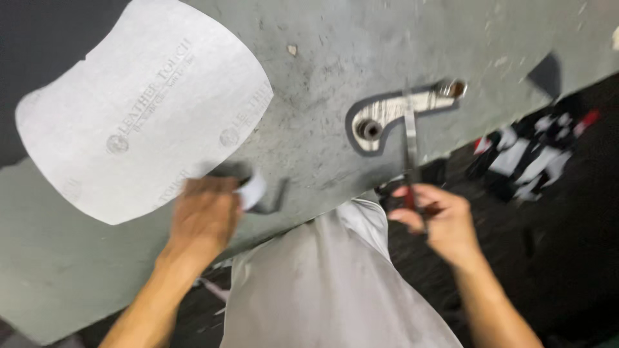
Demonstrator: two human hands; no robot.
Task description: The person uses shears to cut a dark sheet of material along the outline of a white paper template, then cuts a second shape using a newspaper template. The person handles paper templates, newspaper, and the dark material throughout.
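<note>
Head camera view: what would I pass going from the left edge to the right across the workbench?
Large grey curved sheet → left hand holding a small pale scrap → keyhole-shaped metal cutout in the table → right hand holding scissors → heap of scraps on the floor.

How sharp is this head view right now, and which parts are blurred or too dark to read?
Head view: motion blur smears the left hand and the small pale piece it holds; the right hand with scissors is soft; the large grey sheet reads clearer; the floor scraps are dim and smeared.
</note>
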